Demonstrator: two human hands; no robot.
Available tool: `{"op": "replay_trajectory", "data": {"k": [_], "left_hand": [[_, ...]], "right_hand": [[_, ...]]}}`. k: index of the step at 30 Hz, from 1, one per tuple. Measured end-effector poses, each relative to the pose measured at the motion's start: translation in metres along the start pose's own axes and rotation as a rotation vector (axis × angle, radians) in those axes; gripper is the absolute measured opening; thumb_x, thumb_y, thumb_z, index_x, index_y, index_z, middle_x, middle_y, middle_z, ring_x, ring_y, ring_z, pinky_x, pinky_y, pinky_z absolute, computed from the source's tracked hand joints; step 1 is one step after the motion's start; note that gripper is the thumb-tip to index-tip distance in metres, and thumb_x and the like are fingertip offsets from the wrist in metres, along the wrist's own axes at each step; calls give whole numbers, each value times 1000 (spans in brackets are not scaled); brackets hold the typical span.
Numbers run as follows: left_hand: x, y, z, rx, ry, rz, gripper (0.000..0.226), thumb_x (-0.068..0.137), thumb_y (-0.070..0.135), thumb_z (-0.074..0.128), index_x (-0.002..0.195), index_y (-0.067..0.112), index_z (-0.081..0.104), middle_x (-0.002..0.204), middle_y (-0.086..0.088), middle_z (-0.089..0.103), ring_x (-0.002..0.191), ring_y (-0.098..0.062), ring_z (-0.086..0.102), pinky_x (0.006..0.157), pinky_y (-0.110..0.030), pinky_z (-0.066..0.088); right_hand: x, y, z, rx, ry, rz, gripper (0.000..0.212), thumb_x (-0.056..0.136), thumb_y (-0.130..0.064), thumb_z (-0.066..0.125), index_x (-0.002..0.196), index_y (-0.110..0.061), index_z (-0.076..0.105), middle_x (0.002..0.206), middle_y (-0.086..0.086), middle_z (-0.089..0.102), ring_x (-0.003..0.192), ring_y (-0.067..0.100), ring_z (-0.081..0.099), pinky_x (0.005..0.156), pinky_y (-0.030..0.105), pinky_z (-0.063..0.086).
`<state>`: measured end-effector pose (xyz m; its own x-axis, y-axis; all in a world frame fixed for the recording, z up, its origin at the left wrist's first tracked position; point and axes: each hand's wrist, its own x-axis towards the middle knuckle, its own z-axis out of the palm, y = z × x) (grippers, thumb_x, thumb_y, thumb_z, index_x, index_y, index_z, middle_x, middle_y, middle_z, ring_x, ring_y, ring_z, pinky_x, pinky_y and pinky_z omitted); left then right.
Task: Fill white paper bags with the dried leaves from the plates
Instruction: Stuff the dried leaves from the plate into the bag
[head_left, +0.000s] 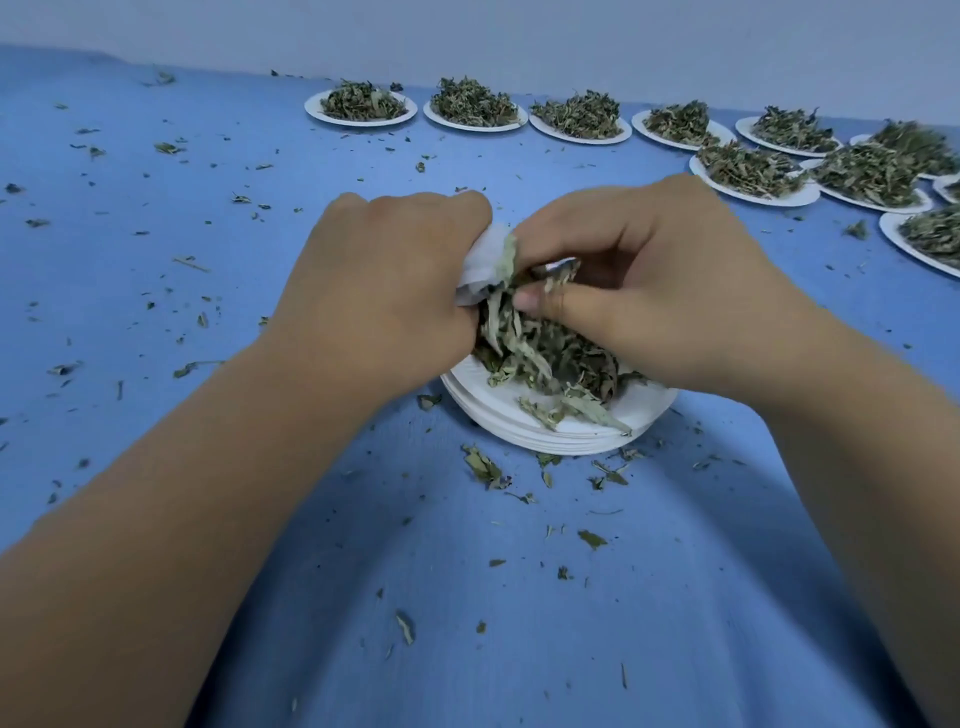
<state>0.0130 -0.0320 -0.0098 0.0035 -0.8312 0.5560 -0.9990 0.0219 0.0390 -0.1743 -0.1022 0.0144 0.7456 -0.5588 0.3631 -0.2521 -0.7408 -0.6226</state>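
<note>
My left hand (384, 291) is closed around a small white paper bag (480, 265), most of which is hidden by the fingers. My right hand (654, 291) pinches a bunch of dried leaves (506, 312) at the bag's mouth. Both hands hover over a stack of white paper plates (550, 423) at the centre of the blue table. The top plate holds a loose heap of grey-green dried leaves (561, 364).
Several white paper plates heaped with dried leaves (361, 101) run along the far edge and cluster at the right (756, 169). Leaf crumbs (485, 467) lie scattered over the blue cloth (156, 260). A pale wall closes the back.
</note>
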Motion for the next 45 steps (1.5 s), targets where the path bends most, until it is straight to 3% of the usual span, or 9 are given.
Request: {"op": "replay_trajectory", "data": {"k": [4,8,14,20,26,30,33,37,45], "left_hand": [[2,-9,0,42,35,-39,18,73,10,61,87,18,53,70,2,49,64,-32,46,68,-40,39],[3,-19,1,120,85,-31,26,70,2,59,92,16,56,72,0,51,68,-32,45,72,-41,36],[2,-18,4,76,57,25,17,87,33,63,95,20,56,67,9,46,65,-28,47,77,-40,36],[4,-19,-1,132,29,20,31,72,-3,59,94,18,60,66,8,39,69,-26,36,77,-36,23],[5,-3,-7,158,79,133,66,59,-10,61,69,29,8,62,11,15,62,-22,20,71,-39,19],[7,-4,-5,106,85,65,48,67,1,58,68,28,18,60,10,20,59,-23,22,69,-36,21],[2,1,-2,-80,93,-23,17,81,17,51,68,24,42,58,2,39,57,-26,36,59,-36,28],[-3,7,-1,-208,90,-85,14,87,23,49,81,15,60,64,-3,53,63,-31,50,56,-42,38],[-1,18,-1,-150,13,-58,20,70,27,51,65,26,31,57,5,40,56,-20,41,56,-33,19]], "right_hand": [[-7,-1,0,-99,-43,-12,20,88,-14,74,104,-25,77,109,-15,72,104,4,65,89,20,48],[-11,-5,-1,-252,-166,-2,34,84,-55,70,114,-41,65,119,-21,62,114,1,56,90,16,40],[-9,0,1,-302,-51,-10,16,87,-27,74,103,-30,76,93,-20,72,82,-13,58,75,2,38],[-10,0,-12,-123,164,-1,13,84,-22,73,94,-29,77,82,-22,71,71,-5,64,67,6,43],[-5,-2,4,17,296,-15,11,82,-22,75,90,-29,75,77,-17,72,66,2,64,65,18,47],[-3,-1,9,135,260,41,16,85,-15,76,89,-30,74,81,-13,74,78,2,70,73,27,56],[-4,-1,11,115,182,55,18,84,-12,77,92,-29,78,79,-17,73,71,-2,66,69,14,48],[-5,-2,8,113,92,107,18,85,-12,76,87,-30,79,75,-19,72,61,-6,59,62,6,40],[-2,-6,7,156,229,125,19,83,-12,78,83,-31,77,88,-12,74,78,2,69,74,25,52]]}}
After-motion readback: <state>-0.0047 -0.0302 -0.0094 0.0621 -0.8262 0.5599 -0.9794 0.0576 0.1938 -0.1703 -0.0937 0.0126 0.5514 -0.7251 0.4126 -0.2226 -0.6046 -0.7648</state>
